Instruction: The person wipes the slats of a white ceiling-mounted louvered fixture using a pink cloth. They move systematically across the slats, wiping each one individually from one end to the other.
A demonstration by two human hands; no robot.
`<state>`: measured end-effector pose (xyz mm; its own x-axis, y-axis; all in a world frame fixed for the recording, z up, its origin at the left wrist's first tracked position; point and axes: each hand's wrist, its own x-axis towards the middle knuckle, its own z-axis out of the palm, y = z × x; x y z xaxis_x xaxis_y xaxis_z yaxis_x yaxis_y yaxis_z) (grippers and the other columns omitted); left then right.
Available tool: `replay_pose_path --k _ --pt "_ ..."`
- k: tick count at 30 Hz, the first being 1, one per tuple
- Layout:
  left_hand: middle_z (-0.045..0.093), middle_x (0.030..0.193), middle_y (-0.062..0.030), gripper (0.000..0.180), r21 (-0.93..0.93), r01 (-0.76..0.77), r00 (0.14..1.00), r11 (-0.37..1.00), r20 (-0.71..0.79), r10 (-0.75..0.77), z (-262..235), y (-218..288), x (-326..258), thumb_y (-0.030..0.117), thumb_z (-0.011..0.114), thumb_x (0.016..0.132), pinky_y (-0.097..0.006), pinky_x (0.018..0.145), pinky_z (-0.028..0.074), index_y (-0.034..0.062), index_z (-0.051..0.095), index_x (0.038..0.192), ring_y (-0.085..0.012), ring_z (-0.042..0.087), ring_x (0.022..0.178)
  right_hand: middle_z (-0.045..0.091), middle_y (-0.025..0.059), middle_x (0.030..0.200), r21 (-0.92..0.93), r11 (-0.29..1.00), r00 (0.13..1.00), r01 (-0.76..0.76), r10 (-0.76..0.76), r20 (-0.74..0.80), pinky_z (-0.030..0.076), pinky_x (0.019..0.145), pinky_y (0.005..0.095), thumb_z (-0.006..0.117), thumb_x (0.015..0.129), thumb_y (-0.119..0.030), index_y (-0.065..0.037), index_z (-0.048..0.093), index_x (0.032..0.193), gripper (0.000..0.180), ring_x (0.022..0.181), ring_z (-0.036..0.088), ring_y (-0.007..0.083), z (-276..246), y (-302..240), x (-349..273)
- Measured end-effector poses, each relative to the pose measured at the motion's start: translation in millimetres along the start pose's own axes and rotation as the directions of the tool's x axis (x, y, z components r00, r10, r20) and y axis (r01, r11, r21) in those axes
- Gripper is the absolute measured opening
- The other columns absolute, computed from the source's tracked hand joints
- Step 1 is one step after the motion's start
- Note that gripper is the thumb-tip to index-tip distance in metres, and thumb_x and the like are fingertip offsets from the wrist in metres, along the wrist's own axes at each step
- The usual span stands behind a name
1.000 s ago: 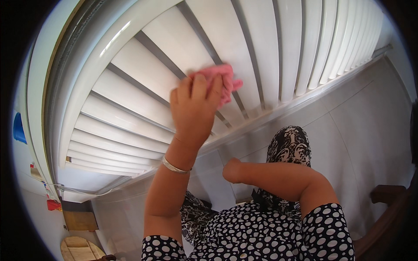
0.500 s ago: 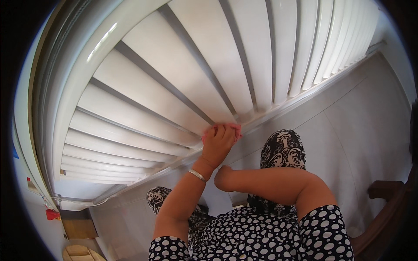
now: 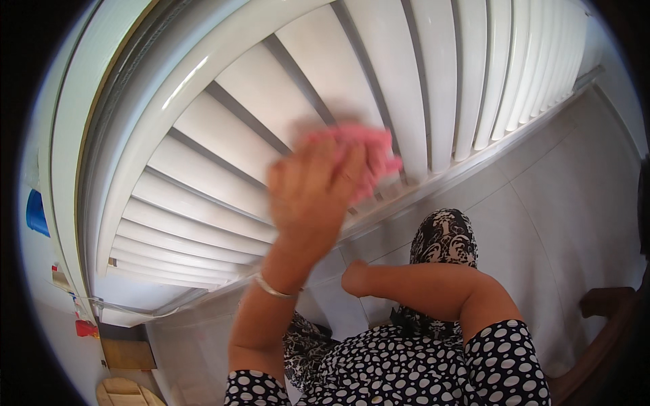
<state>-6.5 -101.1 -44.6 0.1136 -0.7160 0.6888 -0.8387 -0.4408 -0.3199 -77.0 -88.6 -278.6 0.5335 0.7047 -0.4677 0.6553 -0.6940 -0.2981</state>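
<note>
Cloth (image 3: 374, 145), pink and bunched, sits in the grasp of my left hand (image 3: 310, 188) near the lower edge of the white slatted panel (image 3: 382, 40); blur hides whether cloth and panel touch. I judge it light, soft and limp, not fragile, best held by its gathered middle. My right hand (image 3: 355, 279) shows only as a rounded shape, so I cannot tell its state

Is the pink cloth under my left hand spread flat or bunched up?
Bunched up: the pink cloth shows crumpled folds and an uneven edge beside your left hand; the part underneath is hidden.
</note>
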Motion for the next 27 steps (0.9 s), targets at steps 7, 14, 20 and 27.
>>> replay_pose_path --k 7,14,20,27 --pt "0.061 0.099 0.0017 0.026 0.472 -0.161 0.966 0.867 -0.105 0.237 -33.9 -50.1 78.8 0.016 0.061 0.071 -0.033 0.072 0.038 0.0133 0.067 0.097 -0.0184 0.054 0.092 0.071 0.0068 0.09 0.032 0.999 0.999 -0.036 0.035 0.027 0.05 0.06 0.0424 0.07 0.071 -0.014 -0.01 0.074 0.084 0.014 0.08 0.068 0.0248 -9.2 7.1 -7.9" --pt "0.058 0.086 -0.0018 0.018 0.394 -0.178 0.984 0.902 0.044 0.175 -15.3 -33.0 62.3 0.014 0.064 0.065 -0.034 0.069 0.039 0.0088 0.062 0.082 -0.0206 0.052 0.093 0.07 0.007 0.089 0.047 0.998 0.998 -0.04 0.042 -0.043 0.05 0.06 0.0424 0.067 0.073 -0.011 -0.011 0.074 0.086 0.015 0.082 0.068 0.0257 0.5 7.0 -9.0" --pt "0.057 0.086 -0.0089 0.021 0.329 -0.345 0.927 0.879 0.268 0.263 23.4 -16.4 13.4 0.012 0.063 0.064 -0.037 0.07 0.04 0.0035 0.062 0.083 -0.028 0.052 0.093 0.071 0.0077 0.093 -0.022 0.999 0.999 -0.029 0.027 -0.045 0.05 0.059 0.0414 0.066 0.074 -0.009 -0.01 0.074 0.089 0.018 0.083 0.068 0.0254 1.1 2.5 -8.8" --pt "0.057 0.078 -0.0097 0.013 0.266 -0.463 0.823 0.846 0.484 0.298 84.3 24.1 -52.0 0.014 0.061 0.064 -0.038 0.072 0.038 0.0055 0.062 0.074 -0.0277 0.053 0.086 0.071 0.0066 0.093 -0.075 0.996 0.999 -0.046 0.045 -0.018 0.049 0.06 0.0417 0.066 0.074 -0.01 -0.011 0.075 0.088 0.017 0.086 0.068 0.0262 0.2 -5.1 -6.2"
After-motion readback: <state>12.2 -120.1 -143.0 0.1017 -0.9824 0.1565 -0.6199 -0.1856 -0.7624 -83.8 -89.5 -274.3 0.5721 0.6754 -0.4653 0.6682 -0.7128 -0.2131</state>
